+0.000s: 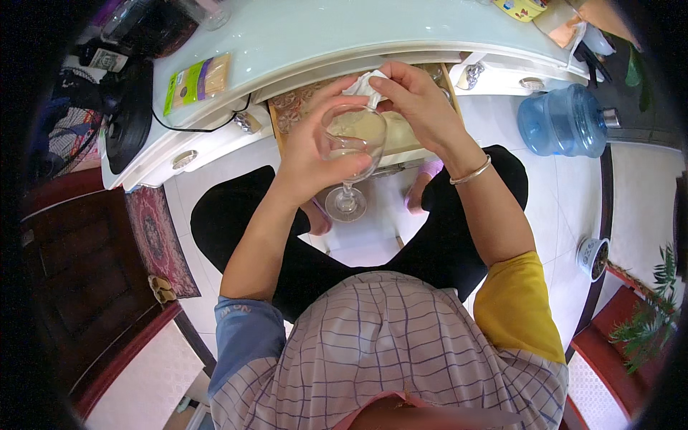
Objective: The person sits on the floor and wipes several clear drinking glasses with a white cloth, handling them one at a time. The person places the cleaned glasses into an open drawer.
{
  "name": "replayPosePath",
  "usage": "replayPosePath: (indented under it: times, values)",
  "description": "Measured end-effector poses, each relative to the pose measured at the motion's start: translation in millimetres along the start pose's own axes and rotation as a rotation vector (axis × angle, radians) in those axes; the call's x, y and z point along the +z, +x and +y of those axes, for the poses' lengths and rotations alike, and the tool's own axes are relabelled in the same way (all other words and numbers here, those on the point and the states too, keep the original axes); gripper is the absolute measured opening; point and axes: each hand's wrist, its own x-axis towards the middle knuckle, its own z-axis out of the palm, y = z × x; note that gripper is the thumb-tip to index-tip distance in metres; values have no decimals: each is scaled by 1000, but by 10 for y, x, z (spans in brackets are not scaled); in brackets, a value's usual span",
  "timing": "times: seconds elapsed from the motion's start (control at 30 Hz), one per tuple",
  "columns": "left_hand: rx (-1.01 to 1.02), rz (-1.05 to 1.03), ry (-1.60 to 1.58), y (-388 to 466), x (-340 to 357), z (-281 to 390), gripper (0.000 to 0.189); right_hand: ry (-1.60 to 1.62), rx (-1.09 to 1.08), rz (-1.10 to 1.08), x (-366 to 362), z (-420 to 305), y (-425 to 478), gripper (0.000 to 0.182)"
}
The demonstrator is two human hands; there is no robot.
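Observation:
A clear stemmed wine glass (359, 137) is tilted in front of me, its round foot (346, 207) pointing down toward my lap. My left hand (312, 148) wraps around the bowl, with the thumb across its near side. Between the fingers of my right hand (416, 102) is a crumpled white tissue or cloth (365, 88), pressed at the far side of the glass by the rim. Beneath both hands a wooden drawer (454, 102) stands pulled out. Several clear glass pieces (287, 110) lie in its left part, partly hidden by my left hand.
A white table with a glass top (333, 27) curves across the front. On it lie a green-and-purple pack of sticks (198, 83) and a black cable (201, 129). A blue water-cooler bottle (561, 121) lies on the tiled floor at right, with a potted plant (593, 258) nearer me.

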Motion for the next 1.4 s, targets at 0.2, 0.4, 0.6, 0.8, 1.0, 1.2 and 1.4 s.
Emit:
replayPosePath:
  times: [0.2, 0.4, 0.6, 0.8, 1.0, 1.2, 1.4]
  values:
    - [-114, 198, -168, 34, -103, 42, 60, 7, -47, -56, -4, 12, -35, 16]
    - [-82, 191, -248, 13, -165, 68, 75, 181, 41, -41, -151, 49, -57, 14]
    - [-52, 118, -269, 14, -191, 35, 72, 176, 33, 55, -108, 93, -56, 11]
    - [-43, 91, -241, 31, -208, 67, 69, -90, -188, 196, -129, 77, -55, 10]
    - [-29, 35, -225, 21, -123, 12, 58, -576, -271, 134, -61, -39, -89, 12]
    - [-148, 13, -297, 26, -138, -58, 53, -176, -187, -15, 7, 96, -82, 16]
    - [-119, 270, -363, 40, -163, -107, 51, -175, -35, -30, -9, 87, -155, 11]
